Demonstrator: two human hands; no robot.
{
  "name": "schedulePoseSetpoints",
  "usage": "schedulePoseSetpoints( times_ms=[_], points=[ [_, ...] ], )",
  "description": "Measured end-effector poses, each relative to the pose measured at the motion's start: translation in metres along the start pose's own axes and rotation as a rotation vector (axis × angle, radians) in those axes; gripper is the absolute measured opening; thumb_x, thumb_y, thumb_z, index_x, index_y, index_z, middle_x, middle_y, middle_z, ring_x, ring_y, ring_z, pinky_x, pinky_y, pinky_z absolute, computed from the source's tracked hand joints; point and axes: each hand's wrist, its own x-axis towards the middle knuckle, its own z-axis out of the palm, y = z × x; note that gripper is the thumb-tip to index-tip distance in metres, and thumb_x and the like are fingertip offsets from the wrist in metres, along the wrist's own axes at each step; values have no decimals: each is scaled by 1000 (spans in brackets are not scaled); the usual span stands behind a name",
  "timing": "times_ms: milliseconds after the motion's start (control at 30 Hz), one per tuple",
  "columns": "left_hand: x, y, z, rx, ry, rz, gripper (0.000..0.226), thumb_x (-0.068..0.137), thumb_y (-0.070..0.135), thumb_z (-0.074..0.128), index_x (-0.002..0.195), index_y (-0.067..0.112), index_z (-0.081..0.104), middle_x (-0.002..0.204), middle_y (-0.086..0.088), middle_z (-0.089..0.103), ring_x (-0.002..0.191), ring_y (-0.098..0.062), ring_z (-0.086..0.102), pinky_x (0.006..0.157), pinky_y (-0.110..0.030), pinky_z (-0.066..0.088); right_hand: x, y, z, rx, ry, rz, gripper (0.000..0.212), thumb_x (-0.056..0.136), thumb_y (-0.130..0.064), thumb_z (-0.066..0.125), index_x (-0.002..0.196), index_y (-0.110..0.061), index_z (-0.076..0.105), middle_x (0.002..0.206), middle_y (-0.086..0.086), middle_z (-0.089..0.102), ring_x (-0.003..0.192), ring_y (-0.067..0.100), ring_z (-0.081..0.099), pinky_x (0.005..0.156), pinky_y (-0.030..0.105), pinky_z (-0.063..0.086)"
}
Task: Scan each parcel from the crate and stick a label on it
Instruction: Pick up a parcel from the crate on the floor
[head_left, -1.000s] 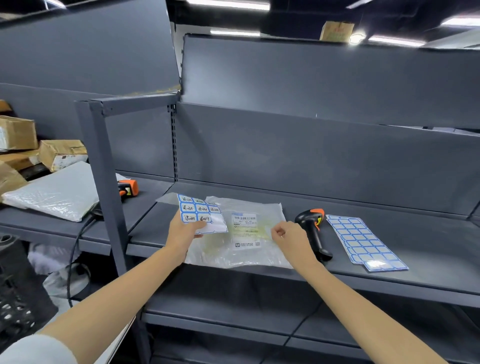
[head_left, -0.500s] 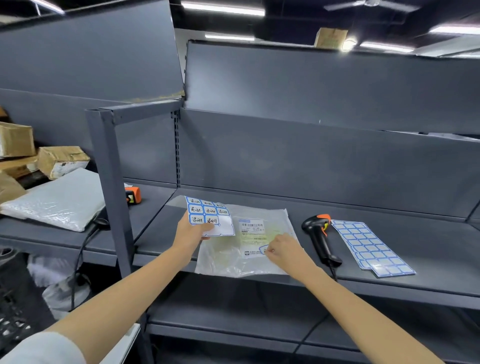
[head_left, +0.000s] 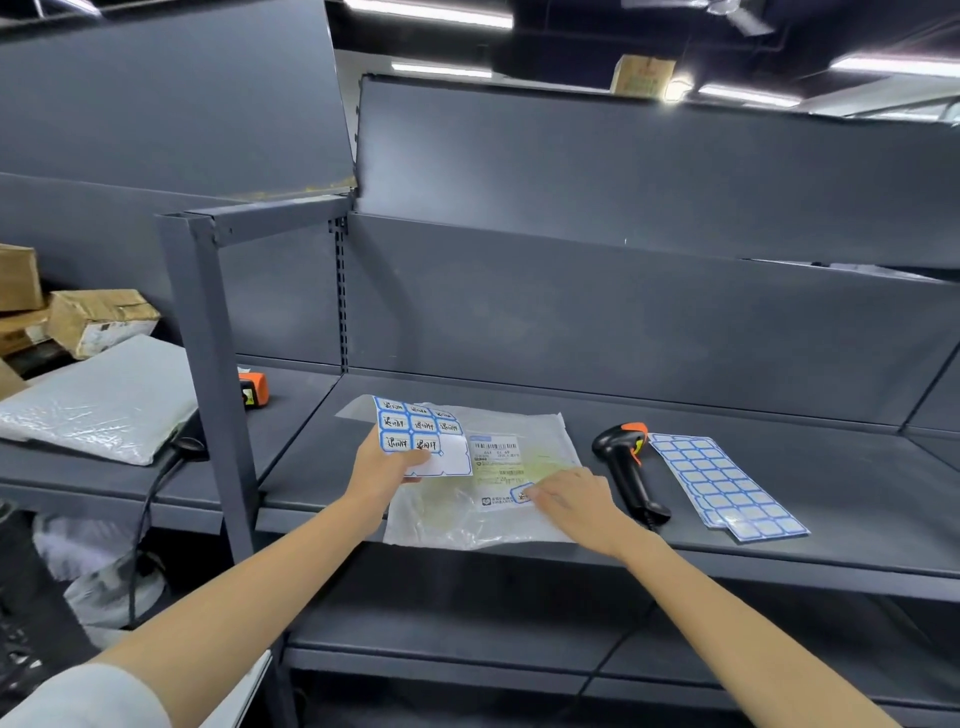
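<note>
Left hand (head_left: 382, 470) grips partly used label sheet (head_left: 423, 435) by lower edge, thumb on top, above clear plastic parcel (head_left: 483, 483) lying flat on grey shelf (head_left: 831, 499). Right hand (head_left: 569, 501) presses blue-bordered label (head_left: 521, 492) onto parcel's white shipping slip, fingers laid flat. Handheld scanner (head_left: 626, 467) rests just right of parcel, beside second label sheet (head_left: 727, 486).

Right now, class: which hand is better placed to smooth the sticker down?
The right hand: its fingers already press the sticker onto the parcel. The left hand grips the label sheet.
</note>
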Motion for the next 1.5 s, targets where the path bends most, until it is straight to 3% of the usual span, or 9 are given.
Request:
schedulePoseSetpoints(
  times_ms=[200,300,467,667,833,900,1033,1267,1500],
  points=[
    [1,6,7,-112,-98,-32,46,82,-9,62,116,21,54,114,-3,67,98,-19,66,69,-30,52,-4,3,-22,565,103,174,36,98,-44,43,121,-28,65,131,-7,58,126,13,48,112,37,28],
    [0,13,16,-143,-182,-39,45,81,-8,64,111,25,54,113,-2,68,97,-19,66,69,-31,51,-2,-8,-35,840,110,209,26,96,-42,47,114,-32,63,126,-12,59,126,9,48,102,26,34],
    [-7,23,36,-125,-318,-12,50,81,-6,66,120,22,52,116,-2,68,103,-21,66,68,-29,52,9,-37,-49,1067,-13,314,40,92,-55,48,117,-26,61,113,-10,66,116,14,52,104,34,37],
    [-16,25,41,-14,-327,29,49,82,1,69,124,17,51,117,-2,67,101,-16,66,66,-24,52,4,-56,-56,1339,78,224,22,95,-22,59,112,-8,62,109,11,71,92,18,70,82,31,54],
    [-24,26,37,96,-336,113,46,81,13,74,120,26,51,114,6,68,97,-3,66,67,-13,51,0,-58,-60,1396,102,224,26,93,-6,58,119,-10,59,107,11,72,96,25,70,85,38,56],
    [-28,26,36,125,-362,140,52,82,19,73,126,32,48,118,14,63,107,-3,61,73,-8,47,-3,-53,-66,1405,151,229,28,91,-1,58,117,-13,59,107,11,72,95,26,70,85,40,57],
    [-27,20,34,325,-313,158,76,88,31,67,149,36,23,147,9,36,136,-11,32,103,-24,28,-16,-24,-88,1440,228,226,32,90,6,53,115,-13,61,102,11,72,83,23,72,65,32,59],
    [-17,-7,45,684,-105,298,58,94,27,55,148,29,31,150,2,38,138,-18,33,110,-32,27,-50,99,-115,1398,424,368,36,94,1,51,124,-17,58,120,14,66,107,35,63,94,54,49],
    [-15,-25,67,862,39,361,52,94,23,52,145,22,39,146,-4,43,135,-22,37,112,-37,28,-59,204,-105,1302,503,678,36,93,6,51,125,-10,56,118,19,63,101,38,62,90,53,51]
  ],
)
